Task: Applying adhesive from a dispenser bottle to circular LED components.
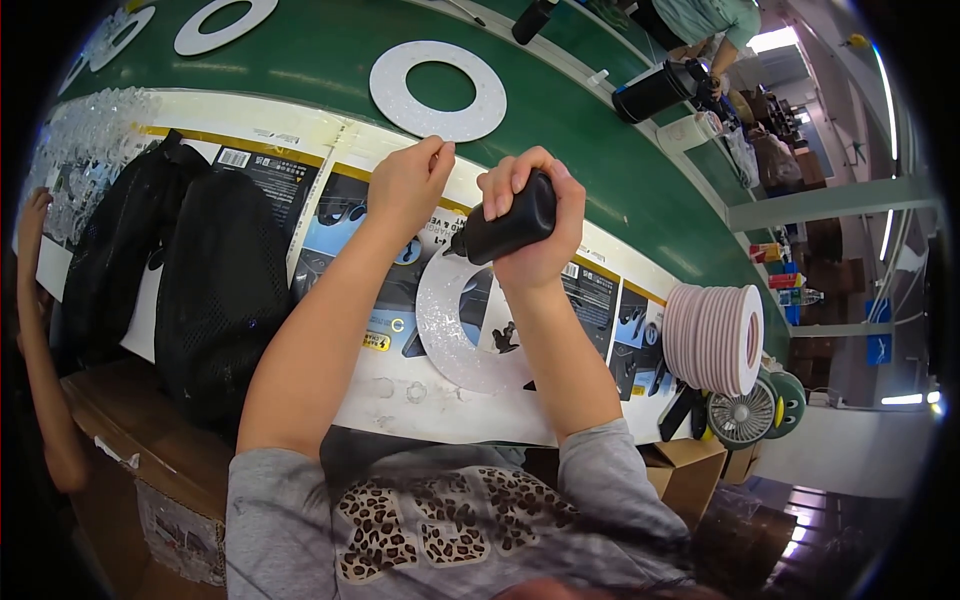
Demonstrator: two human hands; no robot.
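My right hand [545,225] is wrapped round a black squeeze bottle [515,220]. The bottle lies tilted, its narrow nozzle pointing left and down above a white speckled ring [440,335]. That flat ring rests on printed cardboard sheets, partly covered by my right hand and forearm. To the left, my left hand [408,188] is closed with the fingertips pinched together; whatever is between them, if anything, cannot be made out. Just beyond it, another white ring [488,95] lies on the green belt. Two small clear plastic pieces [415,392] sit near the table's front edge.
Black mesh bags [225,290] and a heap of clear plastic pieces [85,160] lie on the left, near another person's arm [40,340]. At right stand a stack of pale rings [705,338] and a small fan [740,418]. A black cylinder [655,92] stands beyond the belt.
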